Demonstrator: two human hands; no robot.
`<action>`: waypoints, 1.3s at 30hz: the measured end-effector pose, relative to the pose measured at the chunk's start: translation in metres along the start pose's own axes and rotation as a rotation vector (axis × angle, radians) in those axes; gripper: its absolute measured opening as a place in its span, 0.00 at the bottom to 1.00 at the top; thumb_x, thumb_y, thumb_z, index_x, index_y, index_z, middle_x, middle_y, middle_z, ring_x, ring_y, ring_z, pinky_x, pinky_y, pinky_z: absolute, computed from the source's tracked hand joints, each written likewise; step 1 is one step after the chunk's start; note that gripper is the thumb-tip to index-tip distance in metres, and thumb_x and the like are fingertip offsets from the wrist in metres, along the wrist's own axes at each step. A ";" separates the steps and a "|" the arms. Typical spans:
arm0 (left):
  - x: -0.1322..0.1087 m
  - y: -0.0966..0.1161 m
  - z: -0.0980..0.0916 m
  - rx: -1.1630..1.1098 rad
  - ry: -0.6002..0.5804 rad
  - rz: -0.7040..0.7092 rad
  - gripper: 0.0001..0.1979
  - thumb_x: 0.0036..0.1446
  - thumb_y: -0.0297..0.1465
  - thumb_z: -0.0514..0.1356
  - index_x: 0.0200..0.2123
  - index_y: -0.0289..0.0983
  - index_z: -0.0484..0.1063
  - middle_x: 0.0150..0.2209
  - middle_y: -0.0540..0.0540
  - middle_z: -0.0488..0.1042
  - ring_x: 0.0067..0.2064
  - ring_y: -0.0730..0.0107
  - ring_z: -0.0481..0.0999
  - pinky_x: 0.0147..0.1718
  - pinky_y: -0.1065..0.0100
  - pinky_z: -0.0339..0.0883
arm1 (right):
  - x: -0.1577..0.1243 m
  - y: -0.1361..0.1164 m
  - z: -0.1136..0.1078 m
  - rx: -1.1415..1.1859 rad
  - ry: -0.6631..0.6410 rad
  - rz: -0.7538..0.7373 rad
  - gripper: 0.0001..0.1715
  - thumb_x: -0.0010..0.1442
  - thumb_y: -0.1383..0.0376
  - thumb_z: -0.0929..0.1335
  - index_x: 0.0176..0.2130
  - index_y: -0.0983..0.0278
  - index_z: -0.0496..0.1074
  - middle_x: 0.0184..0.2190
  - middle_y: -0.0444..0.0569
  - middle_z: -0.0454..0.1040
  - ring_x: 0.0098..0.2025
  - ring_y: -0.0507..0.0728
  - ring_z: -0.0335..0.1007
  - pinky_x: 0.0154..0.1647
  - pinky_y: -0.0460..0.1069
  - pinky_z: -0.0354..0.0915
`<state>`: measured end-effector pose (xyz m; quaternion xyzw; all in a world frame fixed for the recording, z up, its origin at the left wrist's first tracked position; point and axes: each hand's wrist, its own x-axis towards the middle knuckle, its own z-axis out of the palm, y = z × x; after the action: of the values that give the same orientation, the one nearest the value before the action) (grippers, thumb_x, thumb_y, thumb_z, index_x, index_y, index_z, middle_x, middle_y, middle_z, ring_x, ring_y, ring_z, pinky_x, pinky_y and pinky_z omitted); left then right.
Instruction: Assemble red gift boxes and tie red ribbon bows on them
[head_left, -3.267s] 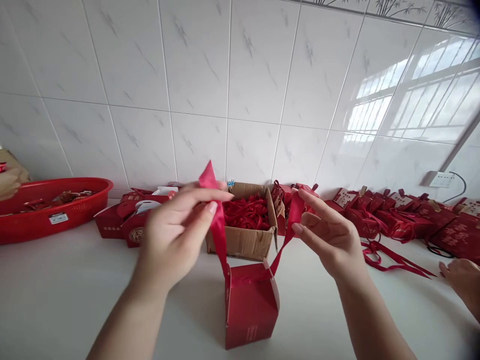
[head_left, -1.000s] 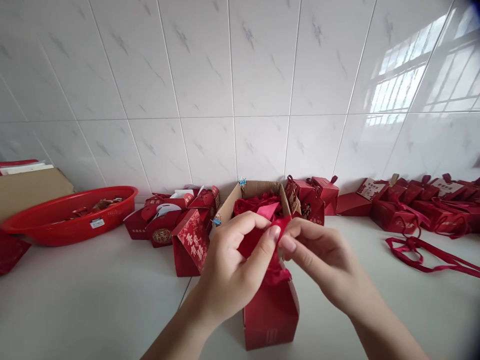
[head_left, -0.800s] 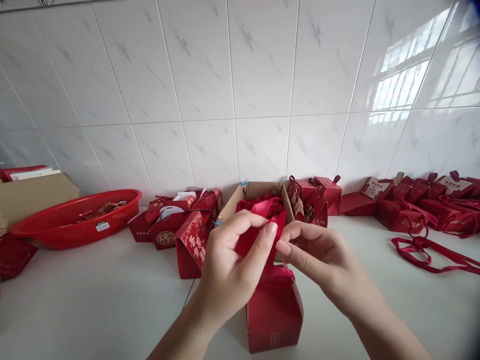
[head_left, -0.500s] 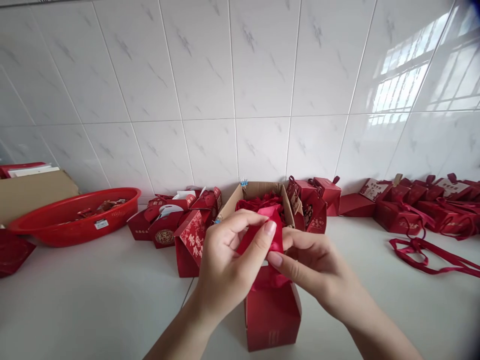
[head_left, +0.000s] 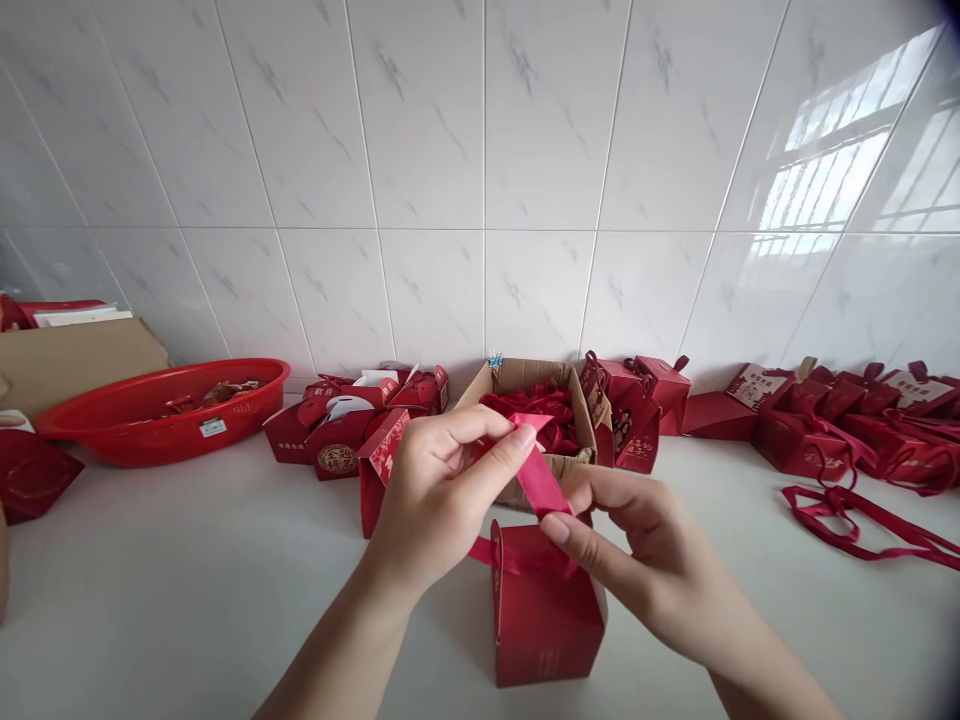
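Between my two hands a short stretch of red ribbon [head_left: 543, 482] is held taut. My left hand [head_left: 450, 490] pinches its upper end between thumb and fingertips. Lower down on the right, the thumb and fingers of my right hand [head_left: 637, 545] grip the same ribbon. Just below them a red gift box [head_left: 549, 625] stands on the white table, with more ribbon lying over its top and out past its left side. Behind my hands is an open cardboard box [head_left: 583, 420] full of red ribbon pieces; my left hand hides part of it.
A red plastic basin [head_left: 165, 430] with small items sits left, beside a brown carton [head_left: 82, 350]. Finished-looking red boxes [head_left: 337, 440] stand left of centre, with others [head_left: 630, 420] right of the carton and more [head_left: 802, 435] farther right. Loose ribbon [head_left: 847, 530] lies at right.
My hands have moved apart, and the bunched ribbon between them is now stretched into a flat strip. The gift box below shows more of its top. The whole view has shifted slightly.
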<state>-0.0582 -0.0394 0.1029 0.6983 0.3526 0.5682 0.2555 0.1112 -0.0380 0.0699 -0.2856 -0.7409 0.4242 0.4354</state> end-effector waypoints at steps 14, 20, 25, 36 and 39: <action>0.006 -0.014 -0.005 0.418 0.366 0.389 0.12 0.59 0.27 0.59 0.23 0.37 0.66 0.23 0.52 0.67 0.27 0.74 0.67 0.29 0.70 0.62 | 0.006 0.007 0.000 -0.069 -0.071 0.005 0.11 0.62 0.59 0.67 0.30 0.62 0.69 0.30 0.44 0.72 0.31 0.52 0.62 0.32 0.47 0.59; 0.013 -0.025 -0.005 0.373 0.357 0.318 0.12 0.59 0.28 0.60 0.22 0.37 0.67 0.23 0.52 0.68 0.24 0.75 0.64 0.25 0.71 0.59 | 0.011 0.013 -0.004 -0.302 -0.047 -0.020 0.09 0.61 0.63 0.67 0.29 0.62 0.67 0.26 0.41 0.69 0.29 0.50 0.61 0.29 0.45 0.58; 0.018 -0.032 -0.003 0.328 0.352 0.233 0.12 0.58 0.29 0.60 0.21 0.37 0.68 0.23 0.51 0.70 0.25 0.74 0.67 0.26 0.72 0.60 | 0.013 0.016 -0.018 -0.459 -0.114 0.083 0.14 0.61 0.62 0.67 0.25 0.62 0.65 0.26 0.40 0.70 0.28 0.50 0.61 0.29 0.45 0.58; 0.021 -0.030 -0.019 0.289 0.507 0.154 0.10 0.55 0.31 0.62 0.22 0.36 0.73 0.19 0.52 0.68 0.23 0.74 0.67 0.23 0.72 0.60 | 0.019 0.032 -0.026 -0.657 -0.196 0.160 0.07 0.58 0.63 0.68 0.28 0.61 0.69 0.29 0.41 0.75 0.30 0.53 0.67 0.29 0.47 0.60; 0.019 -0.027 -0.018 0.234 0.453 0.132 0.09 0.54 0.31 0.63 0.23 0.37 0.75 0.19 0.52 0.69 0.24 0.73 0.69 0.24 0.71 0.62 | 0.019 0.032 -0.031 -0.646 -0.225 0.183 0.07 0.57 0.63 0.69 0.27 0.61 0.70 0.29 0.41 0.75 0.30 0.52 0.67 0.29 0.47 0.61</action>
<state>-0.0791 -0.0082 0.0978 0.5997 0.4178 0.6807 0.0498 0.1314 0.0043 0.0571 -0.4251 -0.8516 0.2338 0.1986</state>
